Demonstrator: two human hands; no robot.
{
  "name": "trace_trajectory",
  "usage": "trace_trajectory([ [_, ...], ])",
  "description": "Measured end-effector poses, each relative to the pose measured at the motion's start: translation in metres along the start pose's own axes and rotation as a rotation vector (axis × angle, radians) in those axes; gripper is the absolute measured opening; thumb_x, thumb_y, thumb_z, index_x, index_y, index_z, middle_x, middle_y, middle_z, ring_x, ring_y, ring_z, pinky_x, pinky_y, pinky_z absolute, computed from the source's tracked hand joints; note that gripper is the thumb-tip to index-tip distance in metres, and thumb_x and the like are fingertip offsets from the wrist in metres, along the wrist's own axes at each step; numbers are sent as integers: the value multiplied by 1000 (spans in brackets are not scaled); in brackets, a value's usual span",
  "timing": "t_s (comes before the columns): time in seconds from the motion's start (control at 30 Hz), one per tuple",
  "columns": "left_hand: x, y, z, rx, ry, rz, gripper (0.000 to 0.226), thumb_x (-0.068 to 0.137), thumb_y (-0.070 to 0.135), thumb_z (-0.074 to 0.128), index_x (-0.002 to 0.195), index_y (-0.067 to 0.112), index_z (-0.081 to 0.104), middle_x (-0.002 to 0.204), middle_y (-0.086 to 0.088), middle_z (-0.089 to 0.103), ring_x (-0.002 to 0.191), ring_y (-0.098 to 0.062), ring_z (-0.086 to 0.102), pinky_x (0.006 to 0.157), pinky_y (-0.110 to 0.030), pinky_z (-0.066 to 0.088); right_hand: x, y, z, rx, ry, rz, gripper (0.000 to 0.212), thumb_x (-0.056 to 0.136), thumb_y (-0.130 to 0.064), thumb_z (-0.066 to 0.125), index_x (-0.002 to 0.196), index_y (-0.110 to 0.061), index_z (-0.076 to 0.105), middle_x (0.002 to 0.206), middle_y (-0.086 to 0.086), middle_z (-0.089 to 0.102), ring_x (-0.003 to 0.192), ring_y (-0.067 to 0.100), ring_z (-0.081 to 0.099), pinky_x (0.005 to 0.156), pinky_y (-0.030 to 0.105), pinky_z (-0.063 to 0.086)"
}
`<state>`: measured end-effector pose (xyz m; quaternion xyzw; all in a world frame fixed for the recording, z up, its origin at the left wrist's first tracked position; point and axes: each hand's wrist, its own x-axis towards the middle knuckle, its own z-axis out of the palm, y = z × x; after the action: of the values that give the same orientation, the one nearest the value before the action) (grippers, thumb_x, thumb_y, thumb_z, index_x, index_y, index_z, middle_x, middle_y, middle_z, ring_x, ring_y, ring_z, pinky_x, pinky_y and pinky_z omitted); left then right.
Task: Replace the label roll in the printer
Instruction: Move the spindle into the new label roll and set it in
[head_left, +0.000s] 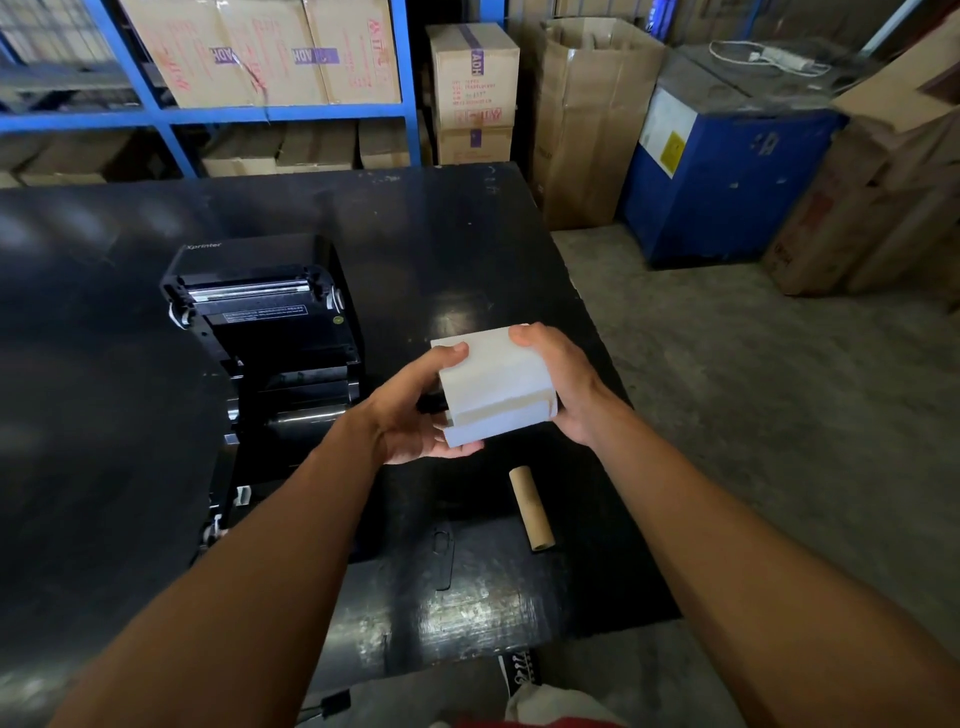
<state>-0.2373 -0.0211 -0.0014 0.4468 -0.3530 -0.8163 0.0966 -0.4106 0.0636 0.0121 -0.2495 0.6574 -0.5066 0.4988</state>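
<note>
Both hands clamp the white label roll (493, 387) above the black table (104, 364) — left hand (410, 415) cupping its left side, right hand (561, 384) curled round its right edge. Left of the grip the printer (265, 332) stands lid-open, dark rollers showing in its bay. Nearer than the grip — on the table — lies a bare cardboard core (531, 506).

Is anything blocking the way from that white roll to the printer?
Nothing visible does. The left hand and right hand hold the label roll just right of the printer, whose lid is open. The cardboard core lies on the table nearer the person, off that path.
</note>
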Motion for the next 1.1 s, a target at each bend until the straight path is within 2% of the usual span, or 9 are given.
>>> trace_trajectory([
  [0.13,0,0,-1,-15,68,22,85,46,44,89,121,13,63,116,-17,63,102,-36,67,72,-47,59,-1,-1,-2,29,-53,28,44,84,-51,66,118,-25,62,119,13,67,110,32,66,90,49,58],
  [0.23,-3,2,-6,-13,98,38,85,45,45,90,119,14,63,115,-18,64,99,-36,69,70,-45,60,-5,-1,-5,100,-44,103,35,88,-53,67,108,-25,66,111,10,70,105,30,66,74,42,60],
  [0.3,-4,3,-9,-7,104,47,84,45,45,90,118,14,62,116,-18,64,98,-36,69,71,-45,60,-7,3,-8,190,-4,116,32,91,-46,65,109,-19,66,110,12,70,103,31,67,68,41,60],
  [0.37,-6,5,-11,6,98,49,84,46,44,88,120,15,61,117,-18,64,99,-35,69,72,-46,60,-9,8,-9,243,16,124,27,95,-33,61,112,-13,67,112,15,71,102,31,69,71,43,62],
  [0.47,-8,5,-11,46,93,43,81,48,44,84,120,14,60,119,-17,63,101,-35,67,74,-44,59,-9,12,-6,155,27,112,24,98,-23,55,116,-15,69,114,13,73,106,29,69,80,45,62],
  [0.63,-8,1,-9,37,90,40,79,53,46,78,122,13,60,116,-17,63,96,-34,66,71,-40,57,-10,12,-1,108,63,112,20,99,-19,55,112,-15,70,108,10,74,100,26,70,72,40,62],
  [0.87,-9,0,-12,-6,62,114,86,53,42,84,131,17,59,126,-17,64,103,-34,68,74,-43,59,-10,11,2,153,89,92,14,101,-21,55,104,-17,68,103,9,74,99,26,70,69,39,61],
  [1.03,-14,2,-18,3,34,116,86,53,39,88,132,19,60,131,-18,62,113,-37,65,75,-45,60,-13,16,10,123,79,68,24,105,-21,47,114,-13,68,109,11,74,103,26,70,89,47,59],
  [1.1,-16,1,-20,7,43,106,88,52,40,89,132,19,59,131,-19,62,112,-37,65,75,-45,60,-15,18,13,125,82,73,23,105,-19,47,112,-13,68,107,10,74,101,25,70,87,45,59],
])
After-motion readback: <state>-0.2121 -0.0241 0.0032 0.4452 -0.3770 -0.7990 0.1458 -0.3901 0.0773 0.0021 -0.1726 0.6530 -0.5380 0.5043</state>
